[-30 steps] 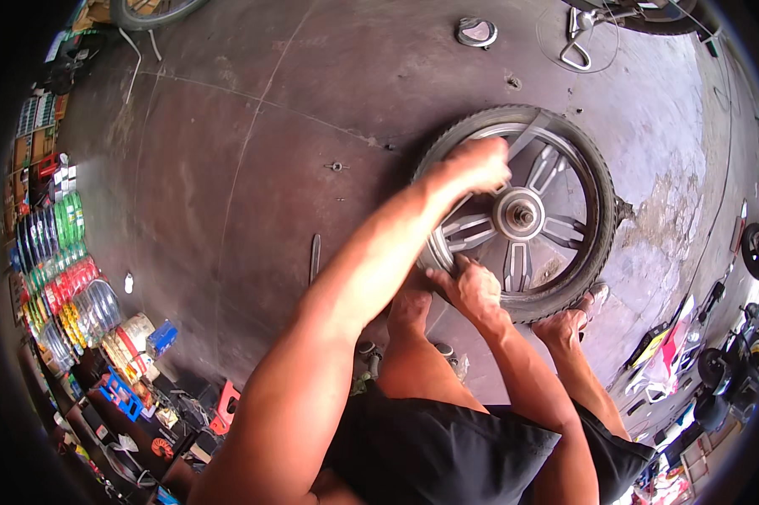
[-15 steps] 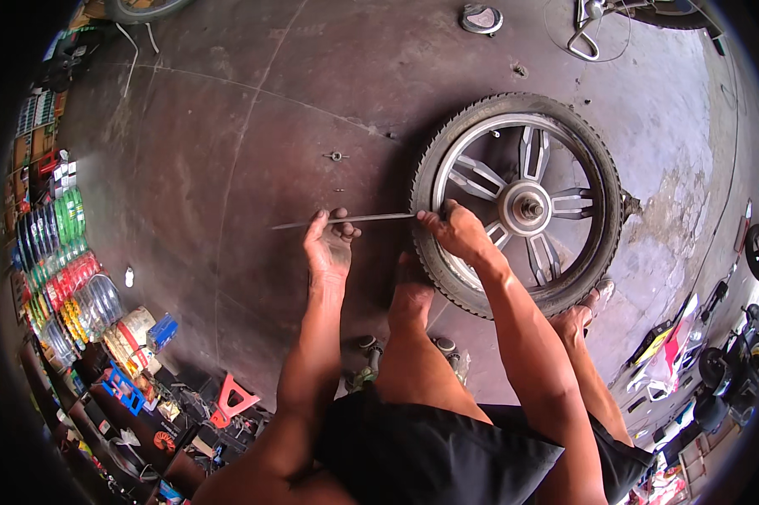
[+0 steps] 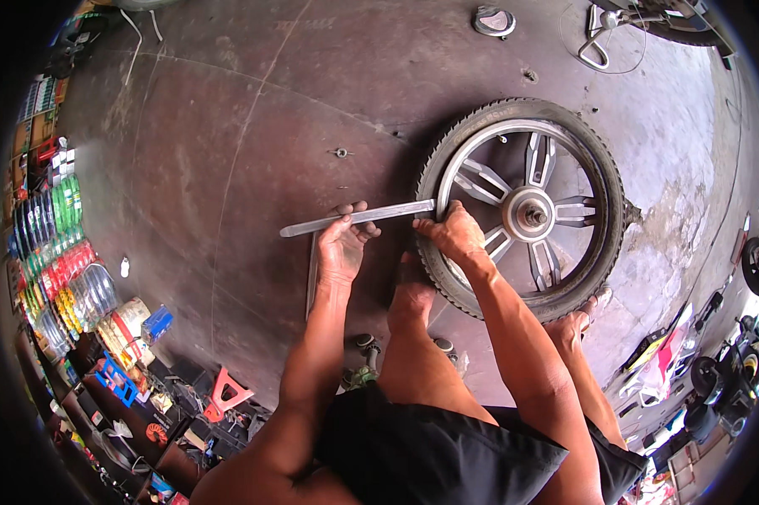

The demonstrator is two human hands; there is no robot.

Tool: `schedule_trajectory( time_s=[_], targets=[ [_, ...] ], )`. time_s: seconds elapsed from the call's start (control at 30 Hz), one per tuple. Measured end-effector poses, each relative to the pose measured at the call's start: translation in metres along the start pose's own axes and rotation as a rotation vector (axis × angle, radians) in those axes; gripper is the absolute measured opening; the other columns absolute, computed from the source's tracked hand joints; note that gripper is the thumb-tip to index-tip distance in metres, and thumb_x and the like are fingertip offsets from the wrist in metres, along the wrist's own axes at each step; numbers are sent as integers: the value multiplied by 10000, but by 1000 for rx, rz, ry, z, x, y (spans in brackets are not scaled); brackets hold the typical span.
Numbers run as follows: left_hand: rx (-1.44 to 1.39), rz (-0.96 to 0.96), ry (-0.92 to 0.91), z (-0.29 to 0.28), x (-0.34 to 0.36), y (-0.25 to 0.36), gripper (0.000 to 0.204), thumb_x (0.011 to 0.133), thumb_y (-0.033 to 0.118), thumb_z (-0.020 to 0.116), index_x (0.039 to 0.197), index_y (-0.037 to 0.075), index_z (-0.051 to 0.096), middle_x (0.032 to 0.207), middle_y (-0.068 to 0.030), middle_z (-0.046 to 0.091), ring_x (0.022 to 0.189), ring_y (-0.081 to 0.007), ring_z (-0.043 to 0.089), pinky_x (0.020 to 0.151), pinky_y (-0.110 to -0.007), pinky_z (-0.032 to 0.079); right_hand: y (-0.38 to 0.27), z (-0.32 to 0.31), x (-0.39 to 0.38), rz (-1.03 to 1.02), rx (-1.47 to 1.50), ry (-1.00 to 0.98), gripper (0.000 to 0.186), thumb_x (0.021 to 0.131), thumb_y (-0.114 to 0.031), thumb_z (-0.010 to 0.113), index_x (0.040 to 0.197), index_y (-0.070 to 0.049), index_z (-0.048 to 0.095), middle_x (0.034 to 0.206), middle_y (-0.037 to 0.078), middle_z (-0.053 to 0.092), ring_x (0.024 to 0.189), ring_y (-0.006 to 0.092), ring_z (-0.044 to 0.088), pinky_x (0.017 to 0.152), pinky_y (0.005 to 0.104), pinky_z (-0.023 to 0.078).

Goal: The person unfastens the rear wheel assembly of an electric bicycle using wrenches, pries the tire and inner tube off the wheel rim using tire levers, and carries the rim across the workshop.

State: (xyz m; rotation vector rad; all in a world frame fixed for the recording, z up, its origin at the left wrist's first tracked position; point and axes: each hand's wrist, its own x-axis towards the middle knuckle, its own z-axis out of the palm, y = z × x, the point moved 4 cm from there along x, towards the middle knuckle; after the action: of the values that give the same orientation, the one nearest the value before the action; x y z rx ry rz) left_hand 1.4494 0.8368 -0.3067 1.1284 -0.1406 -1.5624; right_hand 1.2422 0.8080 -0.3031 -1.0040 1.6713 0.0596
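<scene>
A flat metal tyre lever (image 3: 321,225) lies across the thumb and fingers of my left hand (image 3: 346,244), which is closed on it. The lever's far end reaches over the left side of a black tyre (image 3: 447,151), close to the rim. My right hand (image 3: 462,234) grips the tyre's left side just below that end, fingers curled over toward the rim. The tyre sits on a grey spoked wheel (image 3: 556,209) with a hub and axle at its middle. Beside my left wrist, a second thin bar (image 3: 313,273) shows on the floor, partly hidden.
Small metal hardware (image 3: 341,152) lies on the floor beyond my left hand. A round pinkish-grey object (image 3: 493,21) is farther off. My feet flank the wheel's near side. Packaged goods (image 3: 60,252) and a red stand (image 3: 226,396) line the left; motorbike parts (image 3: 716,370) are at right.
The lever has turned to show its broad face, and its far end has moved onto the tyre near the rim. A thin bar has come into sight by my left wrist.
</scene>
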Motion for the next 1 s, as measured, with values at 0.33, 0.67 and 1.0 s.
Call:
schedule_trajectory(
  time_s=[0.33, 0.67, 1.0],
  targets=[
    [1619, 637, -713, 207, -25, -10, 113, 793, 1, 518, 895, -45, 528, 719, -161, 608, 567, -256, 620, 485, -389, 505, 49, 41, 25, -442, -147, 178, 492, 851, -414, 544, 1127, -11, 478, 1002, 219, 603, 972, 351, 589, 844, 418, 459],
    [1217, -327, -574, 195, 126, -48, 240, 827, 188, 626, 795, -43, 571, 599, -93, 560, 423, -141, 534, 315, -282, 406, 18, 0, -36, -221, -85, -97, 906, 768, -490, 646, 1340, 97, 260, 1255, 316, 422, 1159, 424, 456, 965, 432, 389],
    [504, -247, -15, 92, 105, -30, 339, 814, 237, 663, 988, -18, 523, 759, -122, 586, 430, -140, 508, 408, -313, 461, 31, 2, -66, -337, -472, 97, 967, 680, -347, 742, 1353, 106, 217, 1161, 207, 453, 1085, 350, 474, 884, 426, 430]
  ],
)
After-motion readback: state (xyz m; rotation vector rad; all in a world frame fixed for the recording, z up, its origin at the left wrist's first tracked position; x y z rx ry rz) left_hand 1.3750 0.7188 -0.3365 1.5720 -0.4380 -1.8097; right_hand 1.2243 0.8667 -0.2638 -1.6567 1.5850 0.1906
